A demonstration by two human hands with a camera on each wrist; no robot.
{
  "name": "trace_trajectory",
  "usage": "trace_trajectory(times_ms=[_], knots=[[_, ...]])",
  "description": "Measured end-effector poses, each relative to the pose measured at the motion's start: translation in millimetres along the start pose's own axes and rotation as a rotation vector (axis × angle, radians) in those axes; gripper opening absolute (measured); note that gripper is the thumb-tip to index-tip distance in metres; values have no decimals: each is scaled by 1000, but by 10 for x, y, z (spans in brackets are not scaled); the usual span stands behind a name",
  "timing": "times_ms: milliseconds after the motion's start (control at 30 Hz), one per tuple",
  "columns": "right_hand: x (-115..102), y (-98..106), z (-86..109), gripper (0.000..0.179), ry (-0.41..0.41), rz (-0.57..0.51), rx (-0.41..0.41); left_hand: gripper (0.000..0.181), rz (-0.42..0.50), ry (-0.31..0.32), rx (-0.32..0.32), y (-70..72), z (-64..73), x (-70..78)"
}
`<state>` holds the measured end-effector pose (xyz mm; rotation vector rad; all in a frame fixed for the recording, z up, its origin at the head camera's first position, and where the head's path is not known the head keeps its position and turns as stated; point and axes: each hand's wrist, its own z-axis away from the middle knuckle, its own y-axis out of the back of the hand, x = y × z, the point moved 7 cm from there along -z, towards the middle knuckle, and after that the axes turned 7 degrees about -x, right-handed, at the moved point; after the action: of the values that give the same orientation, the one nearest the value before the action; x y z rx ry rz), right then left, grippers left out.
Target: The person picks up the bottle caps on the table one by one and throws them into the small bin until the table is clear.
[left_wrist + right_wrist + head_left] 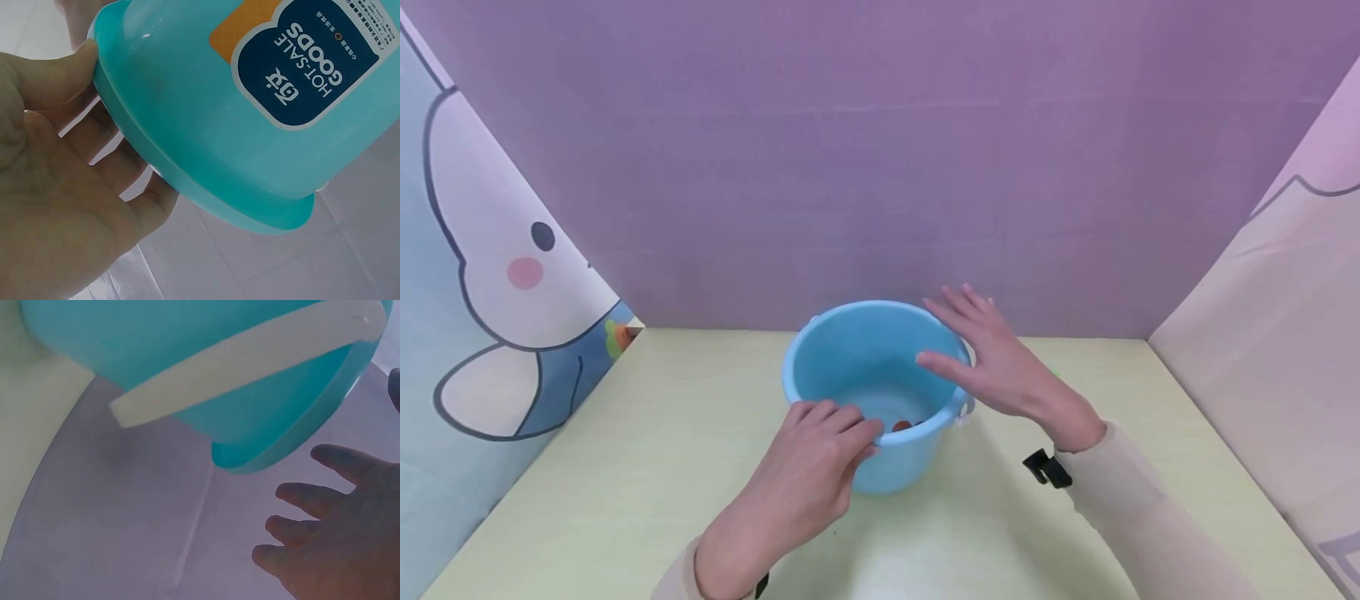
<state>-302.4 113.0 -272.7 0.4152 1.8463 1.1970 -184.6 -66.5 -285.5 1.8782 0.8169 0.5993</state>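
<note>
A light blue bucket (895, 467) with a wide rim is at the middle of the table. My left hand (808, 471) grips the near rim, fingers over the edge and thumb on the outer side, as the left wrist view shows. Over the right side of the rim is my right hand (992, 354), its fingers straight and spread, holding nothing. Deep inside the bucket a small red item (902, 426) shows, partly hidden by the near rim. The right wrist view shows the bucket's white handle (250, 365) hanging along its outer side.
The pale table (647, 467) ends at a purple backdrop (880, 167). Printed cloth walls stand on the left (512, 275) and right (1292, 350). A small green bit (1056, 373) peeks out behind my right wrist. A printed label (306, 69) is on the bucket's side.
</note>
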Motion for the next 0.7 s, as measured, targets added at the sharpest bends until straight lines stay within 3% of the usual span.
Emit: trace_trajectory(times_ms=[300, 700], knots=[[109, 49, 64, 80, -42, 123, -52, 21, 10, 4, -5, -4, -2, 1], [290, 81, 188, 82, -89, 162, -99, 20, 22, 17, -13, 0, -4, -7]])
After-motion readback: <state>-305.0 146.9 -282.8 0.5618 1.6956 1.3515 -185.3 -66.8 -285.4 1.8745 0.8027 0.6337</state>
